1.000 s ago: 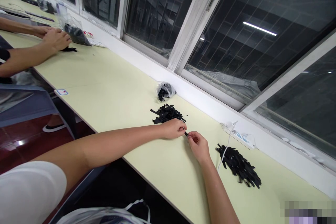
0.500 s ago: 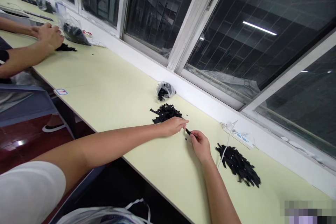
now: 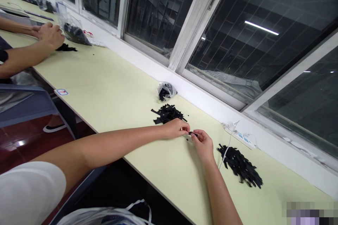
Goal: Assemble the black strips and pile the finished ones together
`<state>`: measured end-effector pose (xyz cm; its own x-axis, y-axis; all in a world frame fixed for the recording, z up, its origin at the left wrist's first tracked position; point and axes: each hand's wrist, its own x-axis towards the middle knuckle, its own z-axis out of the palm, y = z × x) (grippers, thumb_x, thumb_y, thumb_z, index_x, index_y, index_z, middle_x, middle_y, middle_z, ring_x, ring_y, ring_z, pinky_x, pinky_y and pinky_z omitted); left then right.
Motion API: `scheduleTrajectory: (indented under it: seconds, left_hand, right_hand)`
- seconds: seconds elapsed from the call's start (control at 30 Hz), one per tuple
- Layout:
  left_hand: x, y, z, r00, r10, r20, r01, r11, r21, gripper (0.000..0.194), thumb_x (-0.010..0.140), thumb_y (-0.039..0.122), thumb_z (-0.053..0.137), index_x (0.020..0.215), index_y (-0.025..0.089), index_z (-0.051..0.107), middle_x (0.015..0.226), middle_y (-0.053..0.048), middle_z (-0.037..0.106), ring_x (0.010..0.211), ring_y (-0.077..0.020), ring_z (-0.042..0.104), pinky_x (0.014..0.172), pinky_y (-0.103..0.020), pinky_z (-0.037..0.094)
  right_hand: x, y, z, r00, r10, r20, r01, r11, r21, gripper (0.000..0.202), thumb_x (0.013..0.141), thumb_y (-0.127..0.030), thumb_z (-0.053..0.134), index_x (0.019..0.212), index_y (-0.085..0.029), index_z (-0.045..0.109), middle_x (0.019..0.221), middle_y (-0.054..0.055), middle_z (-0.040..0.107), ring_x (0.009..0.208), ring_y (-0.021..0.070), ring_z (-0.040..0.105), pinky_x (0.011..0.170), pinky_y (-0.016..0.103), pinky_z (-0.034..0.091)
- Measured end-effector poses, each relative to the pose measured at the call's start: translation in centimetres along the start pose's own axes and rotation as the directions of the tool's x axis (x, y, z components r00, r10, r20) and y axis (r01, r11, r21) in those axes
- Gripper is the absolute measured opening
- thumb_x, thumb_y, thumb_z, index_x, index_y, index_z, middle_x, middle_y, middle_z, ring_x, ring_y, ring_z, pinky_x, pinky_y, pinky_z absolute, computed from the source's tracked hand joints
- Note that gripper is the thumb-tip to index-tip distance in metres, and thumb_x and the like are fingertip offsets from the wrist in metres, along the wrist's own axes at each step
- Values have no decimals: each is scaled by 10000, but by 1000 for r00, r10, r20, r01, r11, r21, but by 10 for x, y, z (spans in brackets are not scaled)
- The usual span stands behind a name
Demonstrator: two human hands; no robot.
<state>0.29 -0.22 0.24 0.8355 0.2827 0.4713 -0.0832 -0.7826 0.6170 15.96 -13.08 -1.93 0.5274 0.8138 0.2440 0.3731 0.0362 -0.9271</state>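
Note:
Between my two hands is a short black strip (image 3: 193, 134), held just above the table. My right hand (image 3: 203, 144) pinches its near end between thumb and fingers. My left hand (image 3: 176, 128) is closed, its fingertips pinching at the other end of the strip. Right behind my left hand lies a loose pile of black strips (image 3: 169, 113). A second, larger pile of black strips (image 3: 239, 166) is spread to the right of my right forearm. One tiny black piece (image 3: 187, 139) rests on the table below my fingertips.
A clear plastic bag (image 3: 166, 91) of black pieces stands by the window ledge. Along the wall sits a white power strip (image 3: 243, 139), its cable crossing the right pile. Far left, a co-worker's hands (image 3: 50, 36) work beside another bag (image 3: 75, 33). The table edge (image 3: 148, 179) runs diagonally below.
My left fingers, stretched out before, have bent and closed onto the far end of the strip. My right hand has shifted very slightly, and the strip lies flatter.

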Motion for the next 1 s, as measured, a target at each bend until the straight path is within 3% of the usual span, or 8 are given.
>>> scheduleTrajectory:
  seconds: [0.23,0.47,0.7,0.87,1.0]
  left_hand:
    - [2,-5,3,995,87,-51,-88,996,-19,33,809,168,676,840,162,685,1015,-49,682,946,-172,617,899,-283,432]
    - [0,-4,4,998,-14,-68,10,998,-58,52,820,196,659,831,149,677,896,-35,702,846,-153,624,765,-247,442]
    - [0,-1,4,993,-71,-93,66,996,-53,39,788,182,644,798,148,629,800,-11,659,742,-137,580,659,-239,405]
    - [-1,3,2,994,-64,-89,59,997,-53,51,786,150,618,817,155,579,798,-1,630,722,-125,552,646,-233,398]
    - [-1,3,1,996,18,-93,-13,998,55,51,831,168,599,881,164,586,858,-21,631,796,-150,557,719,-260,409]
  right_hand:
    - [-1,-4,3,999,-2,46,-1,997,74,454,707,-512,761,978,-166,645,868,85,735,793,201,679,744,331,530]
    - [-4,-9,5,996,3,93,-10,997,76,444,713,-506,765,979,-171,648,849,72,737,769,183,671,737,315,521]
    - [-6,-14,6,998,28,59,-32,996,82,474,665,-517,791,947,-163,652,834,81,740,758,190,674,718,317,526]
    - [-6,-14,7,999,-21,40,18,997,71,455,674,-514,785,940,-169,650,862,85,738,769,197,675,730,337,542]
    - [-5,-13,7,998,-44,35,43,998,46,447,682,-520,764,938,-173,645,891,96,735,787,209,674,750,359,545]
